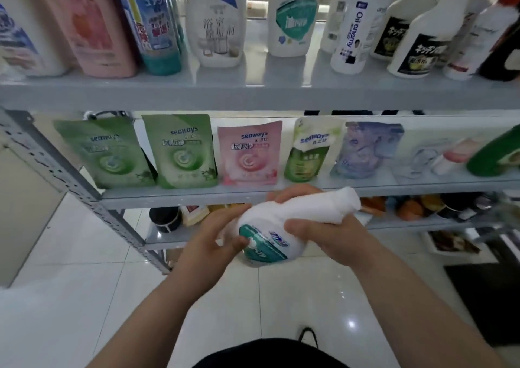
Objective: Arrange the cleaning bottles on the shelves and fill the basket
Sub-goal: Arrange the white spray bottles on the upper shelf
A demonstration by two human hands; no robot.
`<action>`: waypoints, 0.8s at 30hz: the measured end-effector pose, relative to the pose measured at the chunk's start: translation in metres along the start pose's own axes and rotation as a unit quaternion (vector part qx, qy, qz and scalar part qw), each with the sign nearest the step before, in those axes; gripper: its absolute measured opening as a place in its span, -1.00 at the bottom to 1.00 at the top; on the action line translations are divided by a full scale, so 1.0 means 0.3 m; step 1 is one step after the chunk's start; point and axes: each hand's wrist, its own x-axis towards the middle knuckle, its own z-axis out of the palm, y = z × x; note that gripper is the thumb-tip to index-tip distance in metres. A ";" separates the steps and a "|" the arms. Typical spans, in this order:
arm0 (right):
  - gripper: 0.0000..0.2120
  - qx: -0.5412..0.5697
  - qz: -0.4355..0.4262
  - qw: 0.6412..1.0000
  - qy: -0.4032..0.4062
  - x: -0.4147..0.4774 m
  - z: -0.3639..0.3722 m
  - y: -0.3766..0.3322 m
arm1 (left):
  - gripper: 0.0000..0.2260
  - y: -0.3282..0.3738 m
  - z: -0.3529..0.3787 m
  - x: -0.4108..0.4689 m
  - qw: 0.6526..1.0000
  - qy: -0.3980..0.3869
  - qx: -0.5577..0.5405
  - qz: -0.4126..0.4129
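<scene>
The left hand [222,238] and the right hand [323,234] both hold one white bottle [281,221] with a green label. The left hand is curled around the fat bottom end, with its thumb on the label. The right hand is closed around the thin top end. The bottle lies on its side in the air, tipped so the thin end points up and to the right. It is in front of the middle shelf [197,196] and a little lower than its front edge.

Under the bottle is a shiny white tile floor [84,297].

On the middle shelf, behind the bottle, soft refill bags stand in a row. Two green bags [185,151] are to the left of the bottle, and a pink bag [249,153] is right behind it. A small green and white bag [309,151] and a pale purple bag [365,151] are off to the right.

Higher up is the top shelf [253,91]. A bottle just like the held one [292,15] stands there, straight above it. A big pink bottle [92,27] stands far to the left of that one.
</scene>
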 end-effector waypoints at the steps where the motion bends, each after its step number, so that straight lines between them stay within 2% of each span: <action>1: -0.67 -0.005 -0.005 1.000 0.030 -0.016 0.027 0.017 | -0.49 -0.024 -0.004 -0.009 1.000 0.020 0.007 0.004; 2: -0.66 -0.001 -0.009 0.998 0.062 -0.031 0.057 0.034 | -0.47 -0.039 -0.003 -0.022 1.000 0.020 0.012 0.012; 3: -0.66 0.013 -0.010 0.996 0.090 -0.043 0.088 0.055 | -0.35 -0.048 0.004 -0.036 0.999 0.001 0.029 0.021; 5: -0.66 0.047 -0.006 0.991 0.123 -0.059 0.150 0.096 | 0.02 -0.057 0.036 -0.061 0.991 -0.013 0.123 0.056; 6: -0.67 0.054 -0.005 0.990 0.129 -0.067 0.178 0.110 | 0.12 -0.069 0.056 -0.070 0.980 0.009 0.178 0.088; 7: -0.67 0.051 -0.007 0.991 0.125 -0.073 0.198 0.116 | 0.11 -0.074 0.073 -0.075 0.971 0.043 0.206 0.115; 9: -0.67 0.003 -0.027 0.995 0.094 -0.088 0.216 0.115 | -0.03 -0.079 0.083 -0.085 0.969 0.076 0.196 0.130; 12: -0.67 -0.096 -0.049 0.993 0.041 -0.100 0.195 0.072 | -0.04 -0.109 0.055 -0.100 0.978 0.020 0.164 0.130; 14: -0.71 -0.121 -0.036 0.991 0.051 -0.094 0.163 0.042 | -0.06 -0.110 0.029 -0.108 0.990 -0.045 0.107 0.075; 16: -0.74 -0.117 -0.023 0.986 0.113 -0.079 0.138 0.022 | -0.27 -0.097 0.027 -0.110 0.996 -0.084 0.020 0.013; 18: -0.71 -0.087 0.001 0.977 0.195 -0.062 0.109 0.025 | -0.56 -0.076 0.055 -0.112 0.992 -0.081 -0.085 -0.041; 20: -0.71 -0.033 0.021 0.975 0.220 -0.057 0.078 0.039 | -0.68 -0.037 0.101 -0.118 0.982 -0.071 -0.152 -0.090; 22: -0.65 0.051 0.030 0.982 0.178 -0.063 0.039 0.064 | -0.72 0.014 0.168 -0.125 0.968 -0.058 -0.190 -0.150; 23: -0.60 0.112 0.037 0.981 0.151 -0.067 0.020 0.075 | -0.73 0.034 0.202 -0.124 0.949 -0.042 -0.230 -0.212; 24: -0.57 0.176 0.048 0.976 0.121 -0.074 0.005 0.082 | -0.73 0.048 0.232 -0.120 0.914 -0.033 -0.287 -0.285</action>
